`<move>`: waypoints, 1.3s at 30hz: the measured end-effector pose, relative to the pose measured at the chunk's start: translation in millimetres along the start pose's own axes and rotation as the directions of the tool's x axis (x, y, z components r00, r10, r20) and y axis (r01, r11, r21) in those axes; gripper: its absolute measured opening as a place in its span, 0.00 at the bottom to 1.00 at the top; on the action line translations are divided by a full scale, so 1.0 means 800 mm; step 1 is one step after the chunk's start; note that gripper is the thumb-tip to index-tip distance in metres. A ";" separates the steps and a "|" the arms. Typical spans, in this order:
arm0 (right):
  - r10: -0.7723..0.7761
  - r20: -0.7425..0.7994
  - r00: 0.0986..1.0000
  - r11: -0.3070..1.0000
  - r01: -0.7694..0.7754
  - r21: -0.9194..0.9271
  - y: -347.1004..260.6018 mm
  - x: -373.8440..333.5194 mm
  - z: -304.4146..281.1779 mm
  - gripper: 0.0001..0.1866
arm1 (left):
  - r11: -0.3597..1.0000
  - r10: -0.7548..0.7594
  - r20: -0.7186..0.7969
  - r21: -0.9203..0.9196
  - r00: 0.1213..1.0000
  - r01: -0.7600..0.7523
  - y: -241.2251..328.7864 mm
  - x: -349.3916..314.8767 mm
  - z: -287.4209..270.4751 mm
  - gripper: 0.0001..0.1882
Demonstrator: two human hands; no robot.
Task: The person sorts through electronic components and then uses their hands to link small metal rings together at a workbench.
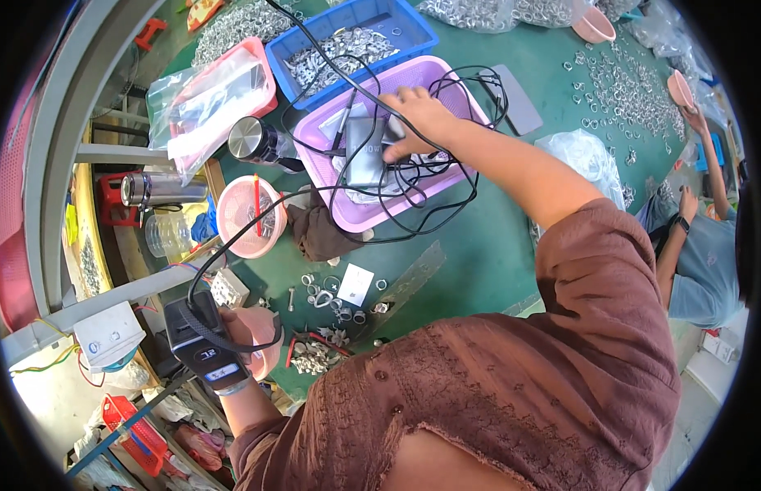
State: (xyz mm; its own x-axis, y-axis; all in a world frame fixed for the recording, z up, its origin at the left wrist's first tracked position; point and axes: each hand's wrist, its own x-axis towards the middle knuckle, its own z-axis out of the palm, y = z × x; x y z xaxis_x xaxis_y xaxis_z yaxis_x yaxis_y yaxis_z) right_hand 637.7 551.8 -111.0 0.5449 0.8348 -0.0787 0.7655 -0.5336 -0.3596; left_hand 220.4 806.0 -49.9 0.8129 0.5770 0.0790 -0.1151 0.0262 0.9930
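My right hand (425, 119) reaches over a purple plastic basket (364, 217), its fingers spread and thumb apart. Beside the thumb lies a grey box-shaped device (365, 155) like a power bank, among tangled black cables (413, 184). Something pale shows under the palm; I cannot make out what. At the lower left, my left hand (235, 323) is mostly hidden behind a black device (202, 340) with a lit display, strapped at the wrist. A pink bowl (263, 337) is right beside this hand; whether the fingers hold it is hidden.
Small metal rings (321, 296) and a white card (356, 285) lie on the green table (470, 270). Behind the basket stands a blue bin (413, 37) of metal parts. A steel-lidded bottle (248, 139) and pink basket (233, 200) stand left. At right, another person (704, 262) works.
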 end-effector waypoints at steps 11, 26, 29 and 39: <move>0.464 0.097 0.881 0.856 -0.473 0.210 -0.029 0.015 0.015 0.47 | 0.620 -0.293 0.177 -0.713 0.940 0.327 0.024 0.012 0.087 0.46; 0.124 0.296 0.947 0.621 -0.307 0.721 0.064 -0.004 -0.064 0.26 | 0.662 -0.492 0.145 -0.578 0.858 0.477 -0.008 -0.005 0.057 0.44; 0.067 0.327 0.943 0.509 -0.314 0.801 0.079 0.007 -0.062 0.23 | 0.563 -0.529 0.299 -0.576 0.794 0.592 -0.002 0.005 0.084 0.37; 0.160 0.226 0.961 0.098 -0.244 0.965 0.069 0.019 -0.071 0.20 | 0.553 -0.684 0.346 -0.327 0.642 0.766 0.007 0.024 0.157 0.30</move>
State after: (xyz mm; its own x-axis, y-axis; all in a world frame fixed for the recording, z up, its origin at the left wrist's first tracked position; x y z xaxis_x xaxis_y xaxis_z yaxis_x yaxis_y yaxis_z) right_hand 707.4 527.3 -78.9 0.5684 0.7475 -0.3437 -0.3879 -0.1250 -0.9132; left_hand 307.4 714.6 -31.6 0.7979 0.0699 -0.5987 0.3728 0.7233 0.5813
